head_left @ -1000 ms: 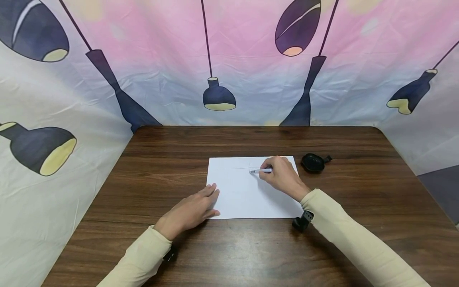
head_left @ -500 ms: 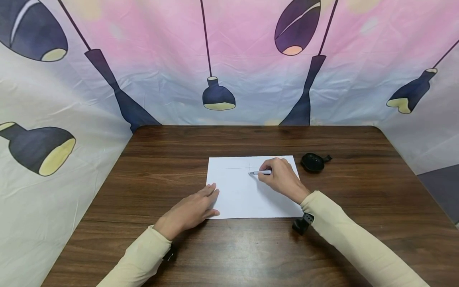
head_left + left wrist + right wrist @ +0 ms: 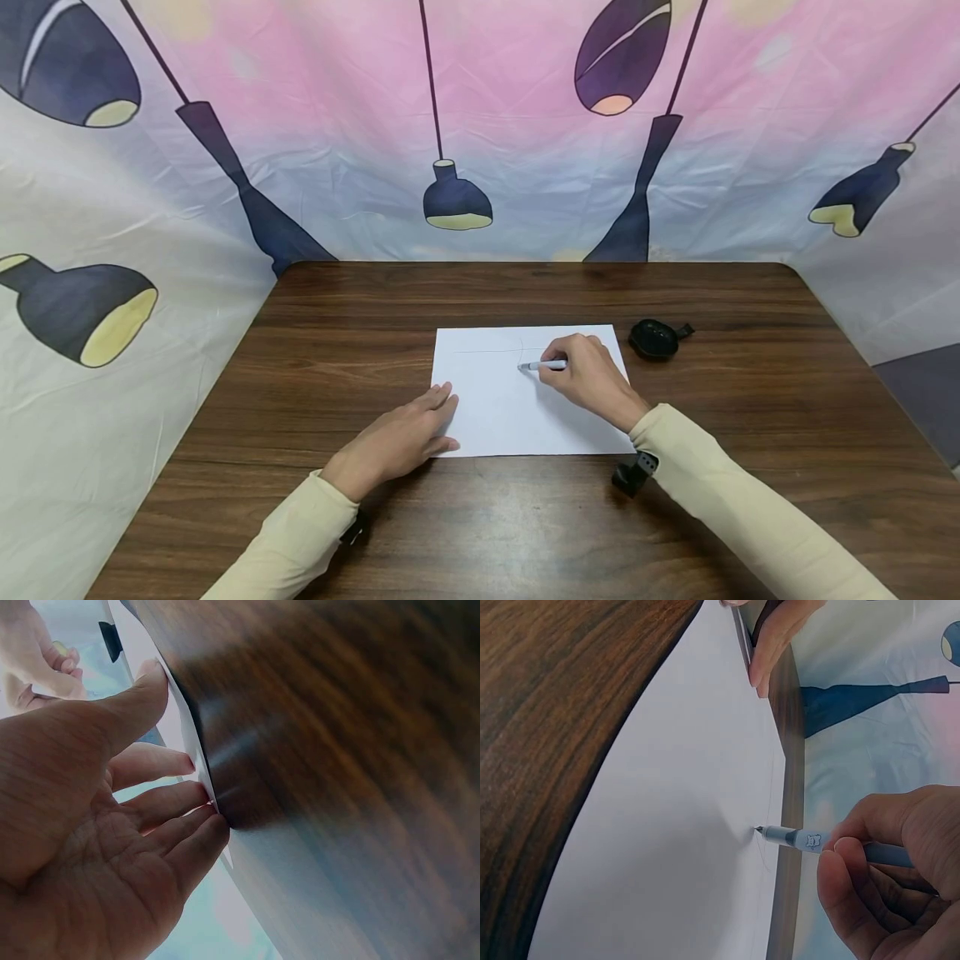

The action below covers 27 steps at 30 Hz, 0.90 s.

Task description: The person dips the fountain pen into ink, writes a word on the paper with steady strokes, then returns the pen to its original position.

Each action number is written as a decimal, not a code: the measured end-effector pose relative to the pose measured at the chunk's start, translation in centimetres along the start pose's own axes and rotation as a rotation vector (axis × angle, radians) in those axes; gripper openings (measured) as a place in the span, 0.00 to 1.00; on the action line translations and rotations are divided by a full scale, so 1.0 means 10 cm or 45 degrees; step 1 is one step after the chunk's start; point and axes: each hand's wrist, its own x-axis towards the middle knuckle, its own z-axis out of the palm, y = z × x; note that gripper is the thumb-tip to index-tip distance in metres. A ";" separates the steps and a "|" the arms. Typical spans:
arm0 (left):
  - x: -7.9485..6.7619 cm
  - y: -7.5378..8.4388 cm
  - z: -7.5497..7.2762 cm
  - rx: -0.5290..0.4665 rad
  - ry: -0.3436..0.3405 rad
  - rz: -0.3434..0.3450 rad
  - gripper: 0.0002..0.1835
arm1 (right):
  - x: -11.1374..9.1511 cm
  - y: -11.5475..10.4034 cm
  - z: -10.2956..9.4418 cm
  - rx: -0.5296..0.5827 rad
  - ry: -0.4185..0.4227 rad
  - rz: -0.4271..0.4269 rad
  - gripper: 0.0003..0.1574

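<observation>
A white sheet of paper (image 3: 487,417) lies on the wooden table, with a thin horizontal line and a short upright stroke crossing it near the top. My right hand (image 3: 588,375) pinches a pale blue-grey pen (image 3: 551,365), its tip on the paper at the lower end of the short stroke. In the right wrist view the pen (image 3: 802,840) shows a small printed figure on its barrel. My left hand (image 3: 405,437) rests on the paper's left edge with fingers spread; the left wrist view shows its fingertips (image 3: 199,847) along that edge.
A small black case with a strap (image 3: 654,339) sits on the table to the right of the paper. Behind the brown table (image 3: 360,308) hangs a cloth printed with lamps (image 3: 457,200). A black wrist device (image 3: 633,473) is on the right wrist.
My right hand has drawn the pen slightly down and left toward me, lengthening the short stroke. The left hand and the paper stay in place.
</observation>
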 end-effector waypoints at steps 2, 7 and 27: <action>0.00 0.00 0.00 -0.003 0.000 0.000 0.32 | -0.01 0.00 0.01 0.003 -0.004 0.003 0.03; 0.00 0.00 0.01 0.000 0.006 0.003 0.33 | -0.02 -0.01 0.02 0.003 -0.008 0.012 0.03; 0.02 0.00 0.00 0.006 0.005 0.007 0.33 | -0.09 -0.06 0.03 0.010 -0.036 0.010 0.03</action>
